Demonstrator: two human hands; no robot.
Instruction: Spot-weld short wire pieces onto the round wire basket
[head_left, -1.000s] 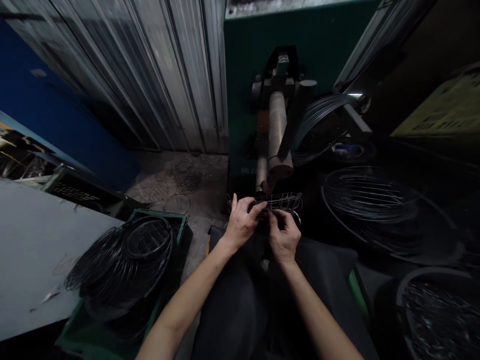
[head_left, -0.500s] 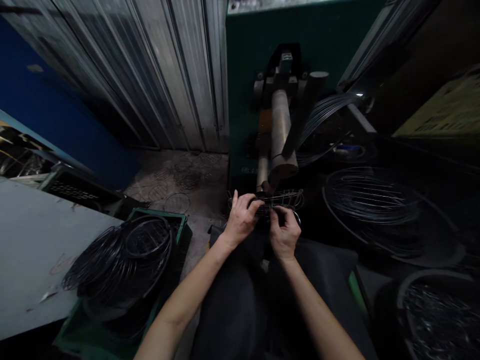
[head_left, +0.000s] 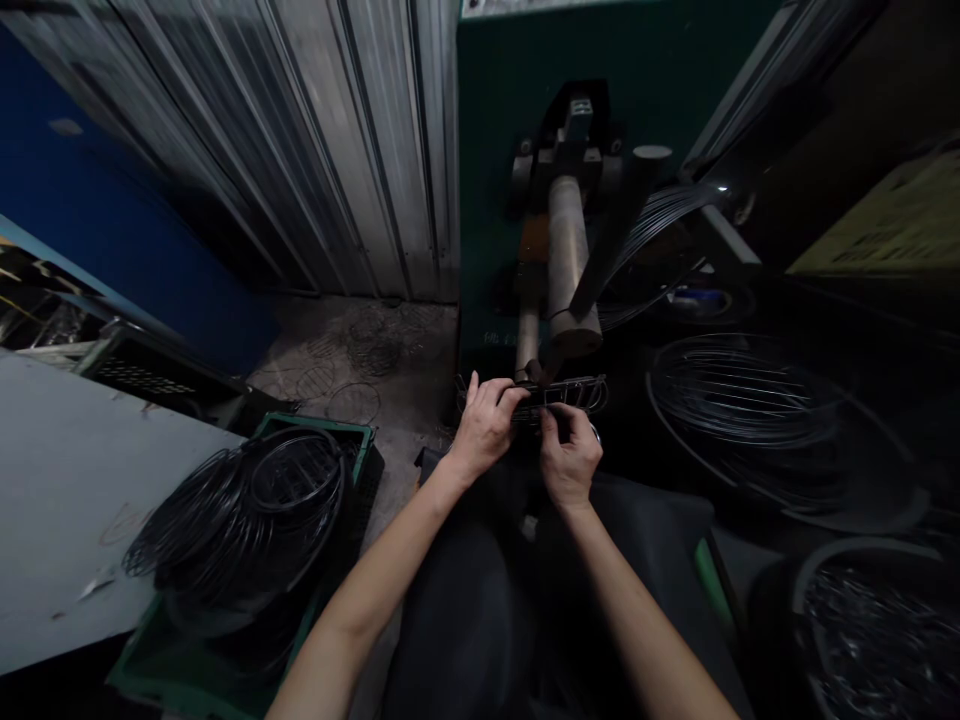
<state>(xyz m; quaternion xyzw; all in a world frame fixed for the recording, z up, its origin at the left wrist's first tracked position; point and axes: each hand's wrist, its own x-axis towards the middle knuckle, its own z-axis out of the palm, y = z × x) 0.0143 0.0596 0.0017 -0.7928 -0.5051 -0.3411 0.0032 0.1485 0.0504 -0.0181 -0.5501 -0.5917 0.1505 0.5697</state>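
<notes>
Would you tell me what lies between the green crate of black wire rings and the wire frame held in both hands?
In the head view, only bare concrete floor separates the green crate from the wire frame.

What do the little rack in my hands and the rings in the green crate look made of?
Wire rack: thin bare metal wire, probably steel; its greyish rods catch glints. Both the left hand and the right hand grip it. Rings in the green crate: dark wire hoops with a slight sheen, either coated or unfinished metal; too dim to tell which.
</notes>
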